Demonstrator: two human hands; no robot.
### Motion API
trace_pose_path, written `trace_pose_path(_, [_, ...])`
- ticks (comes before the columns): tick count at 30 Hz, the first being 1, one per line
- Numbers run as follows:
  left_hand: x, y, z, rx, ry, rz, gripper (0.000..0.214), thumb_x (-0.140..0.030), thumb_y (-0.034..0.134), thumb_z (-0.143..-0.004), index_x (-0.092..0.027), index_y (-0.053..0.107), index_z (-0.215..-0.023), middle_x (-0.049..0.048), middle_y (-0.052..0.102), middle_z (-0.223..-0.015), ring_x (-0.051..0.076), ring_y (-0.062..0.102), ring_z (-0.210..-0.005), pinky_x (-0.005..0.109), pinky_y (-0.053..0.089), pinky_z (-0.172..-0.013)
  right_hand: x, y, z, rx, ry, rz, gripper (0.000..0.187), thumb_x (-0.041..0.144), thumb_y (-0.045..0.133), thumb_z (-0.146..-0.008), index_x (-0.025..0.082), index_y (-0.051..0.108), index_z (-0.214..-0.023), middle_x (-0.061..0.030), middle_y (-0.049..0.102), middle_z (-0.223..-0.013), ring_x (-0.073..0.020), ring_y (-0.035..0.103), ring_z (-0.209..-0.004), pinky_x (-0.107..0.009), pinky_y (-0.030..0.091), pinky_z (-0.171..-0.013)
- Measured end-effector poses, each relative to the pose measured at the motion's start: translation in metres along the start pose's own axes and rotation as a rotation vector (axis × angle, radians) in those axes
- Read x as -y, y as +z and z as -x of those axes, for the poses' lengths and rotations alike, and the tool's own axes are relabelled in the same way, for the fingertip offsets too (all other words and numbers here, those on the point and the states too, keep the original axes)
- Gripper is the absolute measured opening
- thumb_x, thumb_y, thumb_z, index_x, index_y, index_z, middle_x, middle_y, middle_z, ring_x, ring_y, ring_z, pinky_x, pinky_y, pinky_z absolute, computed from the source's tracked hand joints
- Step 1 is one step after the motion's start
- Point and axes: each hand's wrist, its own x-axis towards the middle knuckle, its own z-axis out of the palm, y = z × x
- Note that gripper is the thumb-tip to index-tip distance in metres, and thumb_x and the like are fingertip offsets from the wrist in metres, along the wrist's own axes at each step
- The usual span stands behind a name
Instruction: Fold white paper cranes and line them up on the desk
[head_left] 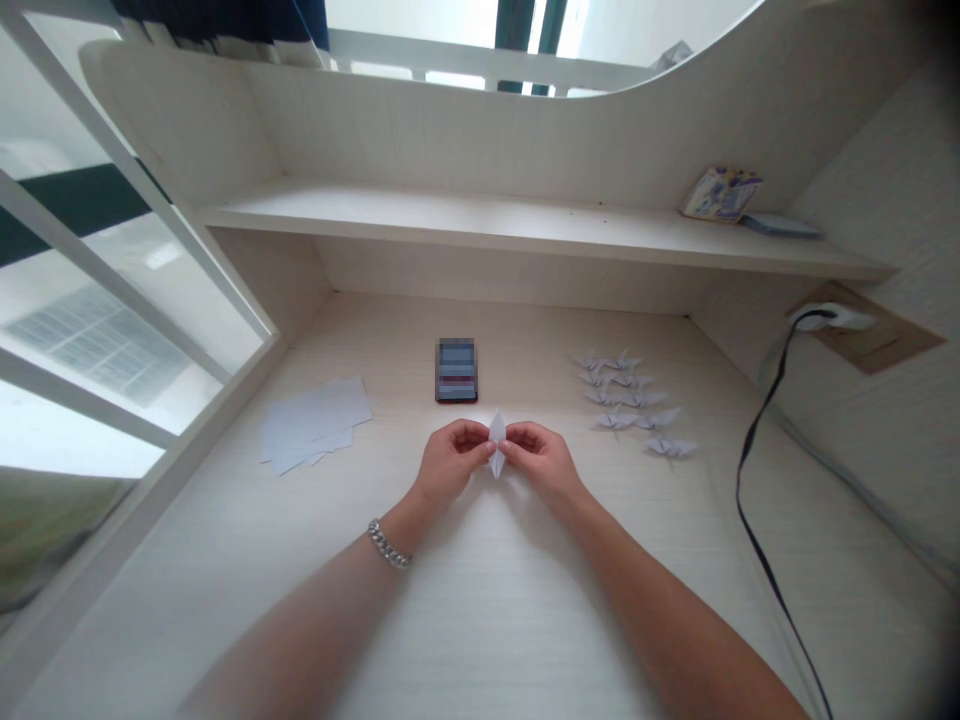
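Observation:
Between my two hands, just above the desk, is a folded white paper, a narrow diamond with points at top and bottom. My left hand pinches its left edge between thumb and fingers. On the opposite edge, my right hand grips it the same way. Several folded paper cranes sit in rows on the desk to the right. Flat white paper sheets lie in a loose, overlapping pile at the left. Beyond my hands lies a phone with its screen lit.
A shelf runs across the back above the desk, with a small printed box at its right end. A black cable hangs from the wall socket down the right side. White bars stand at the left.

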Motion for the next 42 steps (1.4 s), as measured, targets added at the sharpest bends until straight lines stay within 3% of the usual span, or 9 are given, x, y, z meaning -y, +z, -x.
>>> trace_pose_path(11, [-0.007,-0.002,-0.001,0.144,-0.066,-0.104,0.021,-0.025,0.07,-0.065,-0.013,0.064,-0.081,0.006,0.068,-0.075,0.016,0.062,-0.068,0.026,0.048,-0.062,0.0,-0.012,-0.001,0.085,0.05,-0.044,0.02,0.03,0.071,-0.064,0.018,0.068,-0.08,-0.0038,0.068,-0.076,-0.0164,0.062,-0.066,-0.028,0.049,-0.062])
trace_pose_path(15, [-0.007,-0.002,-0.001,0.109,-0.05,-0.115,0.019,-0.023,0.07,-0.064,-0.012,0.065,-0.077,0.0055,0.067,-0.074,0.015,0.061,-0.066,0.025,0.048,-0.06,0.004,-0.012,-0.003,0.13,0.052,-0.059,0.024,0.028,0.073,-0.061,0.017,0.07,-0.082,-0.0043,0.069,-0.077,-0.0176,0.063,-0.07,-0.03,0.05,-0.067])
trace_pose_path(22, [-0.007,-0.003,-0.002,0.055,-0.065,-0.076,0.017,-0.024,0.072,-0.06,-0.014,0.067,-0.073,0.0048,0.067,-0.071,0.014,0.06,-0.063,0.024,0.048,-0.058,0.003,-0.009,-0.006,0.071,0.112,-0.085,0.018,0.027,0.073,-0.059,0.018,0.071,-0.074,-0.0029,0.067,-0.068,-0.0151,0.06,-0.06,-0.028,0.05,-0.06])
trace_pose_path(30, [-0.013,0.001,0.002,0.046,-0.034,-0.147,0.006,-0.014,0.067,-0.059,-0.016,0.069,-0.065,0.0022,0.067,-0.064,0.012,0.058,-0.058,0.023,0.047,-0.058,0.004,-0.013,-0.003,0.148,0.14,-0.174,0.015,0.027,0.071,-0.061,0.018,0.071,-0.074,-0.0028,0.067,-0.07,-0.0152,0.06,-0.064,-0.029,0.049,-0.064])
trace_pose_path(33, [-0.013,0.0,0.003,0.048,-0.011,-0.195,0.009,-0.011,0.065,-0.06,-0.016,0.07,-0.066,0.0024,0.067,-0.066,0.013,0.059,-0.061,0.023,0.047,-0.06,0.006,-0.01,-0.002,0.114,0.145,-0.168,0.016,0.031,0.069,-0.065,0.017,0.07,-0.071,-0.0031,0.066,-0.067,-0.0149,0.059,-0.061,-0.029,0.048,-0.061])
trace_pose_path(37, [-0.011,-0.003,0.002,0.027,0.027,-0.244,0.013,-0.011,0.063,-0.061,-0.016,0.071,-0.071,0.0036,0.068,-0.071,0.014,0.06,-0.066,0.023,0.046,-0.062,0.005,-0.005,-0.004,0.027,0.1,-0.09,0.017,0.029,0.074,-0.058,0.018,0.066,-0.068,0.0,0.063,-0.062,-0.013,0.056,-0.054,-0.026,0.046,-0.054])
trace_pose_path(42, [-0.008,-0.004,0.001,0.03,-0.011,-0.169,0.01,-0.017,0.064,-0.064,-0.015,0.069,-0.073,0.0036,0.067,-0.07,0.014,0.059,-0.065,0.024,0.046,-0.061,0.003,-0.005,-0.005,-0.009,0.045,-0.044,0.021,0.027,0.076,-0.055,0.018,0.061,-0.067,0.0014,0.061,-0.061,-0.0131,0.056,-0.055,-0.026,0.046,-0.055])
